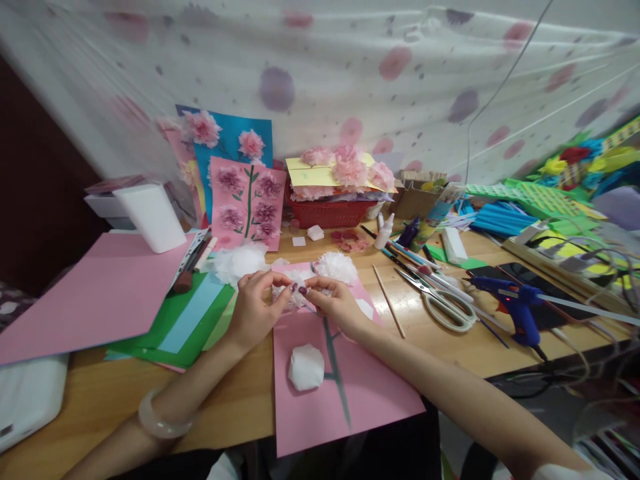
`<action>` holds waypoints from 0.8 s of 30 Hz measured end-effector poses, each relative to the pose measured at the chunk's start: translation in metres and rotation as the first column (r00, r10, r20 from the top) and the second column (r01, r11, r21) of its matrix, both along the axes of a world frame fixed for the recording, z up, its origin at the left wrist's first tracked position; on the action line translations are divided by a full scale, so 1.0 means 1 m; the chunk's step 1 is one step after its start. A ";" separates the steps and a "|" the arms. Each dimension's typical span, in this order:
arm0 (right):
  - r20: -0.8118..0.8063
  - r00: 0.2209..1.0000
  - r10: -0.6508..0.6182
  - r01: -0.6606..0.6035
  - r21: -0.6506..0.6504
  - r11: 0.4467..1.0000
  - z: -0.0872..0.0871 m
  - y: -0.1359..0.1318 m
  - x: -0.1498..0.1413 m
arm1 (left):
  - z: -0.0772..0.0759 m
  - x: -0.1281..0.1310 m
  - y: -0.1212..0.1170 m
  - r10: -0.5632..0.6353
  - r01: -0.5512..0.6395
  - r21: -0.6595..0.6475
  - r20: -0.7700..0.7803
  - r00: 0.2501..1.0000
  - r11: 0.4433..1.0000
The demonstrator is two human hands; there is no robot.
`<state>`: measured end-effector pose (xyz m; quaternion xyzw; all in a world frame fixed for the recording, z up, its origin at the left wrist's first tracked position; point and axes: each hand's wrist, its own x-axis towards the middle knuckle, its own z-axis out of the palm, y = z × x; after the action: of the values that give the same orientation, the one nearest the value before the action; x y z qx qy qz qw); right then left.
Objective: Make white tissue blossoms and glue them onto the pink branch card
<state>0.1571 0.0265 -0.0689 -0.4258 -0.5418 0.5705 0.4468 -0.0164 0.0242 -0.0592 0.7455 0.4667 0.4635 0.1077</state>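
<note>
A crumpled white tissue paper flower [291,298] is pinched between the fingers of my left hand [257,300] and my right hand [333,303]. Both hands hover over the top of a pink sheet of paper [370,393] that carries a painted dark green stem [334,360]. A stack of round-cut white tissue [307,367] lies on the sheet, left of the stem. Just behind my right hand sits a fluffy white tissue flower [337,268]. Loose white tissue [237,263] is piled behind my left hand.
At right lie scissors [445,300], a thin wooden stick [389,301] and a blue glue gun [515,303] with cables. Finished pink flower pictures [245,203] and a red basket [327,212] stand at the back. Coloured paper sheets [100,287] cover the left side.
</note>
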 end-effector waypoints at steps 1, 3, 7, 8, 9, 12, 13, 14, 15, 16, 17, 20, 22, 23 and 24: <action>0.012 1.000 -0.003 0.003 0.005 1.000 0.000 0.000 0.000 | 0.000 -0.001 0.001 -0.004 0.006 -0.049 0.049 0.999 0.999; 0.028 1.000 -0.004 0.004 0.005 1.000 0.001 0.000 -0.001 | 0.000 -0.002 0.003 0.001 0.016 -0.124 0.135 0.991 0.992; 0.042 0.998 -0.037 0.038 -0.032 0.999 0.000 0.000 -0.001 | -0.003 -0.004 0.006 0.025 0.006 -0.143 0.209 0.978 0.990; 0.046 0.998 -0.043 0.045 -0.044 0.998 -0.001 0.001 -0.002 | -0.004 -0.005 0.007 0.026 0.004 -0.139 0.220 0.975 0.990; 0.049 0.998 -0.048 0.051 -0.055 0.997 -0.001 0.001 -0.002 | -0.005 -0.005 0.007 0.029 0.002 -0.136 0.231 0.972 0.991; 0.047 0.997 -0.062 0.066 -0.087 0.994 -0.002 0.002 -0.002 | -0.007 -0.008 0.011 0.063 -0.026 -0.140 0.265 0.962 0.990; 0.044 0.997 -0.066 0.070 -0.092 0.993 -0.003 0.003 -0.001 | -0.007 -0.009 0.014 0.080 -0.043 -0.138 0.276 0.958 0.990; 0.041 0.997 -0.068 0.071 -0.096 0.993 -0.004 0.003 -0.001 | -0.008 -0.012 0.017 0.098 -0.063 -0.131 0.285 0.953 0.989; 0.038 0.997 -0.066 0.070 -0.101 0.993 -0.004 0.004 -0.001 | -0.008 -0.016 0.022 0.118 -0.086 -0.121 0.289 0.950 0.989; 0.036 0.997 -0.062 0.065 -0.108 0.992 -0.004 0.004 -0.001 | -0.009 -0.021 0.027 0.146 -0.118 -0.113 0.284 0.948 0.987; 0.033 0.998 -0.056 0.060 -0.117 0.991 -0.005 0.004 0.000 | -0.010 -0.028 0.032 0.182 -0.158 -0.110 0.270 0.945 0.981; 0.029 0.999 -0.043 0.047 -0.144 0.989 -0.004 0.003 -0.001 | -0.013 -0.052 0.050 0.309 -0.286 -0.136 0.196 0.931 0.948; 0.031 0.999 -0.033 0.038 -0.151 0.988 -0.003 0.003 -0.002 | -0.014 -0.068 0.058 0.373 -0.354 -0.137 0.162 0.914 0.925; 0.034 0.999 -0.028 0.032 -0.153 0.988 -0.003 0.002 -0.003 | -0.014 -0.073 0.059 0.402 -0.386 -0.124 0.151 0.903 0.914; 0.037 0.999 -0.021 0.027 -0.155 0.988 -0.003 0.002 -0.003 | -0.013 -0.076 0.060 0.431 -0.420 -0.102 0.140 0.891 0.902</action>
<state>0.1541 0.0288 -0.0724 -0.4760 -0.4983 0.5980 0.4093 -0.0928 0.0838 -0.0722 0.5815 0.6242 0.5175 0.0663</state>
